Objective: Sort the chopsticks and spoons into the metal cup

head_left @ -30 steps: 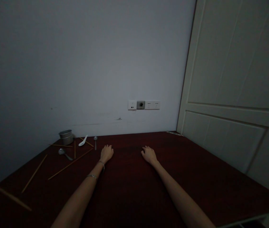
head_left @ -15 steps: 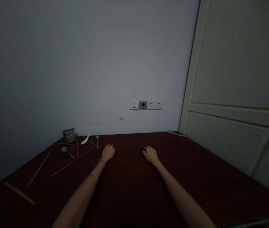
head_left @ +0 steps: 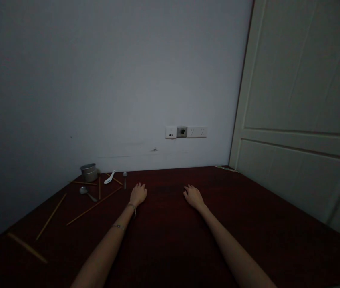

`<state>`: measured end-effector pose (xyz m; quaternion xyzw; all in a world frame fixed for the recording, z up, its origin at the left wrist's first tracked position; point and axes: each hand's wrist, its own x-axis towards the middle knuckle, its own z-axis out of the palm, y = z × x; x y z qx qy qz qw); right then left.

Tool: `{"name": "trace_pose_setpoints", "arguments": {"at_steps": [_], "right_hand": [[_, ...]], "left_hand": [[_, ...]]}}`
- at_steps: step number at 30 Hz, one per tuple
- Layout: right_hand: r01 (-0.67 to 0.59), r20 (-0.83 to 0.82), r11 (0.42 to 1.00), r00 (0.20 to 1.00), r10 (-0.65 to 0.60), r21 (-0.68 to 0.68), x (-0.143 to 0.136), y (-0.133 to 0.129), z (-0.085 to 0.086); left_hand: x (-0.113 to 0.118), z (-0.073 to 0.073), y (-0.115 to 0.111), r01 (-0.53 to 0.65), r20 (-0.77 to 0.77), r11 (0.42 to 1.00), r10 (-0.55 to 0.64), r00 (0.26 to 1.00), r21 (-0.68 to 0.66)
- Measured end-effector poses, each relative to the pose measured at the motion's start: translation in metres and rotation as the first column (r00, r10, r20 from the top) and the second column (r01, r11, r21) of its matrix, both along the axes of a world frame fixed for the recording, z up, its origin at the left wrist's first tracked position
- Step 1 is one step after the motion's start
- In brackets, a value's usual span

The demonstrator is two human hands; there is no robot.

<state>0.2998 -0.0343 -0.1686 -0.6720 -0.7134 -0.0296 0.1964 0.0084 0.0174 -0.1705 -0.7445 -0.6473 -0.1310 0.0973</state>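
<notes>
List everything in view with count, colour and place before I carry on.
Table: one, dark red, across the bottom
Wall: one, pale grey, behind
Wall plates: at least three, white and grey, low on the wall
Panelled door: one, off-white, right
Strip: one, pale, back right table edge, unclear
Metal cup: one, grey, back left
White spoon: one, white, right of the cup
Metal spoons: two, silvery, either side of the white spoon
Chopsticks: six, light brown, scattered left
Bracelets: two, silvery, left arm
Left hand: one, bare, centre-left
Right hand: one, bare, centre-right
</notes>
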Motion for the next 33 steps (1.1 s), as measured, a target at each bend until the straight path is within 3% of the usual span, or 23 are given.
{"name": "trace_pose_setpoints", "arguments": {"at_steps": [19, 33], "right_hand": [[-0.006, 0.005, 1.000, 1.000, 0.006, 0.006, 0.001, -0.001, -0.001], [-0.041, 0.035, 0.999, 0.999, 0.041, -0.006, 0.006, 0.001, -0.007]], "left_hand": [[0.005, 0.008, -0.011, -0.025, 0.048, 1.000, 0.025, 0.999, 0.010], [0.003, 0.004, -0.010, -0.034, 0.084, 0.999, 0.033, 0.996, 0.009]]}}
